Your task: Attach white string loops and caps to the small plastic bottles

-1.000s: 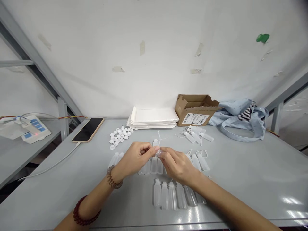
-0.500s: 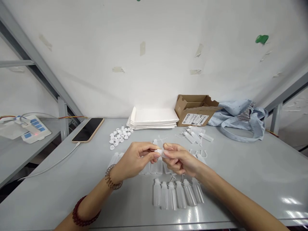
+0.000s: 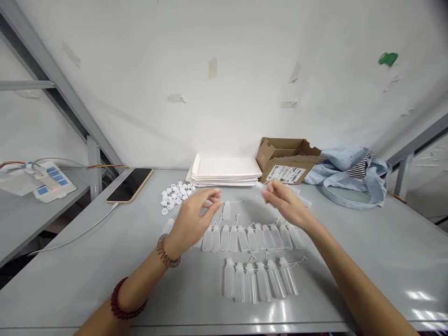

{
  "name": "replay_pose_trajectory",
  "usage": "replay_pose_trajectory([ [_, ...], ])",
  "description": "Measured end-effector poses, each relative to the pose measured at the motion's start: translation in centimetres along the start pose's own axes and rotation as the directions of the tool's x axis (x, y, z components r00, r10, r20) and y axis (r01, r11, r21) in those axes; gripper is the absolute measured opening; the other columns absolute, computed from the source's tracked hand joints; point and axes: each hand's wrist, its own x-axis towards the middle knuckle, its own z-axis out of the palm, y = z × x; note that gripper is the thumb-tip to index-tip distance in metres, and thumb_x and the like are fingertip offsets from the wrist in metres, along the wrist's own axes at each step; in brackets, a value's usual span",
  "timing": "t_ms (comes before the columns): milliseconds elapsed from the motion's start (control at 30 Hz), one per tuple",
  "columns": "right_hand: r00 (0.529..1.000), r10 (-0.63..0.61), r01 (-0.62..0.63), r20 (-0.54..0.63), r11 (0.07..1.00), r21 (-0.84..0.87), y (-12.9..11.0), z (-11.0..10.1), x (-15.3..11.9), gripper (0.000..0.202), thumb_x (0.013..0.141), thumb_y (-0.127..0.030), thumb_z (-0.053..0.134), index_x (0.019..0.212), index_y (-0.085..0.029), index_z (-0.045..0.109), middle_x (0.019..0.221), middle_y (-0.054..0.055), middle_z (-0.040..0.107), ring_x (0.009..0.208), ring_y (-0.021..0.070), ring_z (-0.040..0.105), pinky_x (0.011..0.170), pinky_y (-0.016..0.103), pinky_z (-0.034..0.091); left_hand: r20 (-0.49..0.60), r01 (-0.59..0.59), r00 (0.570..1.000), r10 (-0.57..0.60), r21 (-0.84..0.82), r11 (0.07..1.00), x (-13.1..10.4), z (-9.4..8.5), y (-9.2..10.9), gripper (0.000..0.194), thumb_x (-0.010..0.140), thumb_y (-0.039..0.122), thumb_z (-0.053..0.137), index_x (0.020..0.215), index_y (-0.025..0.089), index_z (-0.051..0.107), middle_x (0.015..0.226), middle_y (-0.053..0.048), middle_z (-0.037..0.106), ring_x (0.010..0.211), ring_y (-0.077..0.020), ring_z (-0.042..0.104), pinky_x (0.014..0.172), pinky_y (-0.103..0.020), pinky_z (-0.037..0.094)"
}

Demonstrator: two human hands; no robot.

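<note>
Bottles [image 3: 252, 241], small and translucent, line up before you in two rows, at the centre and lower centre of the frame! Your left hand [image 3: 192, 217] hovers over the upper row's left end, thumb and forefinger parted, nothing between them. Right of centre, your right hand [image 3: 289, 205] has its fingers curled, a whitish blur at the tips; whether it grips anything, you cannot tell. White caps [image 3: 177, 197] lie heaped left of centre, near a phone [image 3: 130, 185].

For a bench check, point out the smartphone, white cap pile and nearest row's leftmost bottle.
Smartphone [image 3: 130, 185], head view: dark screen.
White cap pile [image 3: 174, 196], head view: its middle.
Nearest row's leftmost bottle [image 3: 229, 281], head view: body.
</note>
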Motion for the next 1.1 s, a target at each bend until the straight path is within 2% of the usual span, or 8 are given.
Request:
replay_pose_trajectory([
  [67,0.981,0.016,-0.121,-0.193,0.828,-0.548,1.8,-1.2,0.9,0.017,0.09,-0.032,0.036,0.077,-0.022,0.035,0.066,0.001,0.053,0.06,0.0162,0.049,0.055,0.027,0.033,-0.075,0.082,0.994,-0.077,0.055,0.995,0.3,-0.5,-0.6,0.018,0.085,0.027,0.052,0.097,0.018,0.062,0.098,-0.005,0.066,0.085,-0.0157,0.061,0.072,-0.026,0.053],
  [100,0.975,0.027,-0.158,-0.22,0.781,-0.605,2.8,-1.7,1.3,0.013,0.09,-0.029,0.036,0.079,-0.021,0.038,0.069,0.004,0.056,0.064,0.0193,0.051,0.055,0.028,0.032,-0.103,0.115,0.989,-0.106,0.087,0.99,0.6,-0.8,-0.9,0.018,0.085,0.028,0.051,0.095,0.018,0.062,0.098,-0.005,0.066,0.085,-0.0161,0.061,0.072,-0.026,0.053],
  [200,0.965,0.036,-0.209,-0.26,0.706,-0.677,4.8,-2.4,1.8,0.012,0.089,-0.023,0.035,0.085,-0.018,0.045,0.082,0.013,0.061,0.08,0.0274,0.054,0.054,0.03,0.031,-0.124,0.219,0.973,-0.193,0.255,0.942,1.3,-1.9,-2.0,0.02,0.084,0.026,0.047,0.093,0.017,0.063,0.096,-0.006,0.067,0.084,-0.018,0.062,0.072,-0.028,0.052],
  [300,0.957,0.033,-0.238,-0.288,0.658,-0.714,5.5,-2.3,1.8,0.014,0.087,-0.017,0.036,0.09,-0.014,0.049,0.091,0.02,0.062,0.091,0.0328,0.052,0.056,0.033,0.034,-0.079,0.252,0.965,-0.252,0.553,0.794,1.9,-3.2,-3.8,0.025,0.083,0.021,0.042,0.094,0.016,0.064,0.095,-0.008,0.068,0.087,-0.0217,0.062,0.077,-0.033,0.049],
  [567,0.932,-0.045,-0.234,-0.359,0.682,-0.693,4.6,-1.6,1.4,0.018,0.087,-0.02,0.04,0.089,-0.01,0.055,0.099,0.025,0.057,0.101,0.0382,0.046,0.067,0.042,0.042,-0.018,0.221,0.958,-0.286,0.682,0.697,2.0,-5.1,-8.2,0.024,0.074,0.023,0.051,0.087,0.016,0.07,0.084,-0.012,0.069,0.087,-0.0306,0.061,0.08,-0.039,0.045],
  [733,0.966,-0.131,-0.026,-0.222,0.806,-0.592,3.1,0.6,1.0,0.011,0.088,-0.017,0.043,0.09,-0.013,0.054,0.095,0.014,0.059,0.09,0.0261,0.055,0.075,0.037,0.044,0.051,0.175,0.957,-0.286,0.685,0.707,2.0,-4.5,-9.0,0.023,0.073,0.031,0.054,0.083,0.019,0.071,0.087,-0.01,0.069,0.088,-0.0275,0.06,0.083,-0.036,0.044],
  [900,0.972,-0.225,0.232,0.066,0.88,-0.415,0.7,3.5,0.8,0.009,0.087,-0.02,0.05,0.094,-0.016,0.055,0.095,0.006,0.062,0.073,0.0144,0.06,0.069,0.028,0.048,0.078,0.158,0.954,-0.289,0.688,0.708,2.0,-4.1,-9.1,0.021,0.074,0.031,0.053,0.082,0.019,0.069,0.085,-0.008,0.067,0.089,-0.0258,0.058,0.084,-0.035,0.043],
  [1100,0.916,-0.242,0.339,0.321,0.894,-0.292,-1.9,6.0,2.0,0.045,0.075,-0.033,0.068,0.113,-0.013,0.056,0.116,0.013,0.061,0.109,0.0246,0.056,0.088,0.034,0.046,0.077,0.167,0.949,-0.306,0.7,0.695,2.0,-3.9,-8.4,0.021,0.074,0.031,0.052,0.081,0.018,0.068,0.085,-0.01,0.064,0.09,-0.0284,0.056,0.08,-0.036,0.044],
])
